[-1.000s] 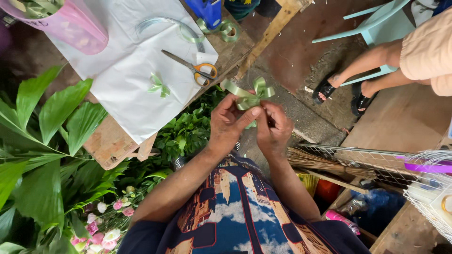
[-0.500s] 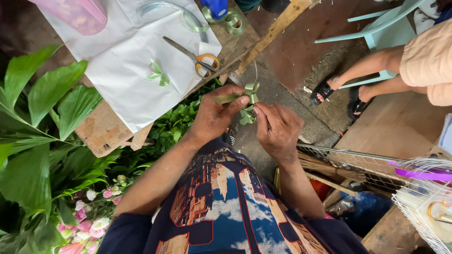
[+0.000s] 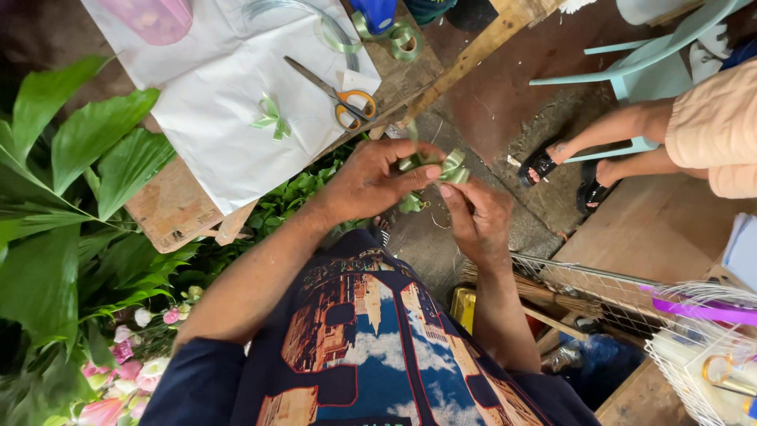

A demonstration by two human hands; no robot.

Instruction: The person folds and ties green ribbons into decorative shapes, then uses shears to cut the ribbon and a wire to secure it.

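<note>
Both hands meet in mid-air off the bench's lower right corner, over the dark floor. Left hand (image 3: pixel 371 183) comes in from the left with its fingers curled and pinched shut on a green ribbon bow (image 3: pixel 443 166), the thumb pressed along the bow's lower edge. Right hand (image 3: pixel 477 217) rises from below, its fingertips closed on the same bow from the right side, so the bow sits clamped between the two hands with its loops poking up above the fingers. A short tail of ribbon hangs down between the hands. On the wooden bench (image 3: pixel 169 213) lies a sheet of white paper (image 3: pixel 213 134) that covers most of its top. A small finished bow (image 3: pixel 270 118) rests near the middle of the paper. Scissors (image 3: pixel 335 91) with orange handles lie at the paper's right edge, blades pointing up and left. A roll of green ribbon (image 3: pixel 402 41) sits near the bench's upper right corner, a loose strand curling away from it across the paper. A pink tub (image 3: pixel 154 16) stands at the bench's top edge. Broad green leaves (image 3: pixel 71 181) spread left of the bench, with pink and white flowers (image 3: pixel 130 363) below them. To the right, another person's feet in black sandals (image 3: pixel 560 170) rest on the floor beside a pale green chair (image 3: pixel 639 67). A white wire basket (image 3: pixel 694 355) sits at lower right.
</note>
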